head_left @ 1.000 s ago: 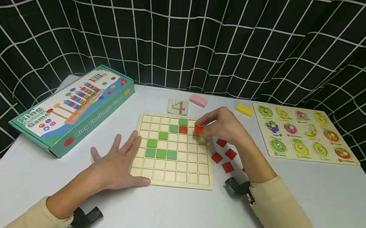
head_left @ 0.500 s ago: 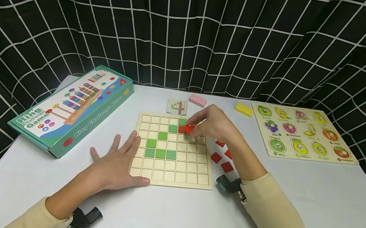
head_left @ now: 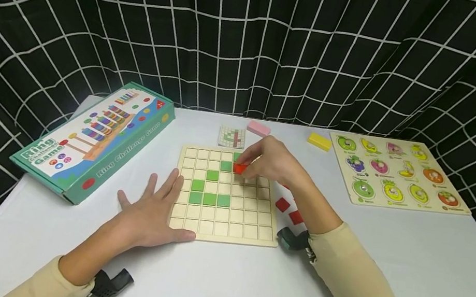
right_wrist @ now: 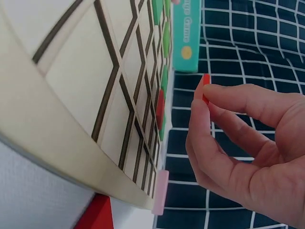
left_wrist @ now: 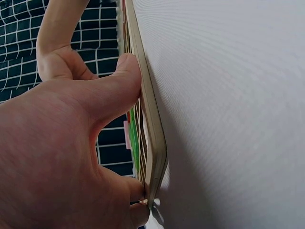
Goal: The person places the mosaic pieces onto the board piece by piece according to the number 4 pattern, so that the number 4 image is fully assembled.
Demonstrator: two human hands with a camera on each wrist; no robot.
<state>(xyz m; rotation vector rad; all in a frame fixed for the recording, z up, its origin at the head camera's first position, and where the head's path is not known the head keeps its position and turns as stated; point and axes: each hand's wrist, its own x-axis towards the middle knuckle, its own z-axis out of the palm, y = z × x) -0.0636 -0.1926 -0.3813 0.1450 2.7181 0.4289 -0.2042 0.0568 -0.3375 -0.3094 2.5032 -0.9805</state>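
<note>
Right hand [head_left: 271, 162] pinches a red tile [head_left: 240, 169]; left hand [head_left: 155, 211] lies flat beside the "Ring Challenge Game" box [head_left: 100, 138].

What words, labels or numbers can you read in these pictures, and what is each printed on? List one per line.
"Ring Challenge Game": lid of the teal game box.
"Ring Challenge Game": long side of the same box; the right wrist view shows only "Game".
Captions under the fruits on the fruit puzzle board: too small to read.
Pattern card: a coloured grid, no readable text.
</note>
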